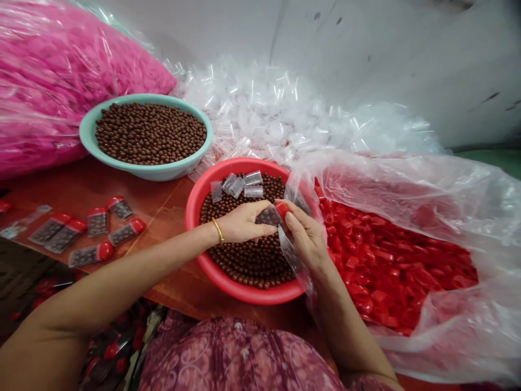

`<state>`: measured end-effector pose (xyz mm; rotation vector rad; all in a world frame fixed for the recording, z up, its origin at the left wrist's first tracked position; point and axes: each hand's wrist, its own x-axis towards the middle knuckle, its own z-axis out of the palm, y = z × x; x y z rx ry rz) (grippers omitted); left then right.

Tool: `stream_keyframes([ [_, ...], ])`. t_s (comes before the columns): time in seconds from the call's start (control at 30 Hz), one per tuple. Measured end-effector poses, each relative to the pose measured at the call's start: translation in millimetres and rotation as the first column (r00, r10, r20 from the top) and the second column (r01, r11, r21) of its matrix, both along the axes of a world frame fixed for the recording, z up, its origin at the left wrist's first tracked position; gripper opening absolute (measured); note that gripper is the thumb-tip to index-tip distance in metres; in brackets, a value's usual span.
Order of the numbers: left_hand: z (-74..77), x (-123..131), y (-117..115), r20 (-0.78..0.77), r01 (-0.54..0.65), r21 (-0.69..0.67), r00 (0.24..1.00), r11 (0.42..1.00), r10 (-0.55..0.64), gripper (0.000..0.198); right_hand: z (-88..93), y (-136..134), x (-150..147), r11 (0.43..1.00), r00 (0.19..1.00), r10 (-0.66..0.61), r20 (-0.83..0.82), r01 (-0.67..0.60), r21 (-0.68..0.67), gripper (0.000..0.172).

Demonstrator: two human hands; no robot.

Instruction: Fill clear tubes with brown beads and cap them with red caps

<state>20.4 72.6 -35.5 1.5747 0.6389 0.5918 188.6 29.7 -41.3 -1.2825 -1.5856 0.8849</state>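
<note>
My left hand point(243, 222), with a gold bangle at the wrist, grips a small clear tube filled with brown balls point(268, 216) over a red bowl point(211, 271) of brown balls. My right hand point(306, 234) pinches a red cap point(282, 208) at the tube's end. Both hands meet above the bowl. Several empty clear tubes point(242, 185) lie on the balls at the bowl's far side.
A teal bowl point(87, 130) of brown balls stands at the back left. Several filled, red-capped tubes point(91, 231) lie on the brown table at left. A clear bag of red caps point(391, 260) sits on the right, a heap of empty tubes point(285, 114) behind, a pink bag point(52, 70) far left.
</note>
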Motion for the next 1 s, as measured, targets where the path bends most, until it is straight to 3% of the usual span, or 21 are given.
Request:
stream_keyframes([
  [0.13,0.2,-0.8,-1.1,-0.121,-0.072,0.242,0.987,0.968,0.103,0.020,-3.2,-1.8,3.1,0.984,0.967,0.020,0.252,-0.063,0.166,0.040],
  [0.27,4.5,0.3,-4.8,-0.309,-0.084,0.347,0.930,0.934,0.199,0.010,-3.6,-4.8,5.4,0.956,0.843,-0.019,0.537,-0.141,0.256,0.045],
  [0.37,6.9,1.9,-6.8,-0.368,-0.085,0.383,0.899,0.920,0.236,0.007,-2.5,-6.7,5.1,0.944,0.782,-0.025,0.622,-0.186,0.272,0.048],
  [0.53,9.4,3.3,-5.2,-0.290,-0.106,0.385,0.929,0.917,0.230,0.013,4.1,-5.6,3.2,0.981,0.923,0.004,0.385,-0.080,0.180,0.045],
  [0.6,10.6,4.1,-4.7,-0.281,-0.052,0.377,0.945,0.925,0.167,0.015,6.8,-2.8,1.5,0.986,0.977,-0.102,0.187,0.074,0.149,0.047],
  [0.7,11.4,7.0,-7.4,-0.407,0.128,0.404,0.912,0.906,0.053,0.014,9.8,3.9,-4.9,0.965,0.955,-0.260,-0.145,0.261,-0.011,0.055],
  [0.83,10.3,12.3,-14.6,-0.516,0.284,0.473,0.857,0.834,0.001,0.013,10.1,11.1,-18.8,0.968,0.920,-0.153,-0.360,0.066,-0.242,0.065],
  [0.9,9.8,13.4,-16.9,-0.567,0.337,0.509,0.824,0.792,0.014,0.016,6.9,11.2,-24.0,0.965,0.942,-0.077,-0.326,-0.011,-0.261,0.073],
  [1.0,9.8,12.2,-18.6,-0.658,0.444,0.539,0.752,0.716,0.029,0.022,-0.9,8.4,-27.6,0.977,0.984,-0.009,-0.178,-0.029,-0.213,0.078],
])
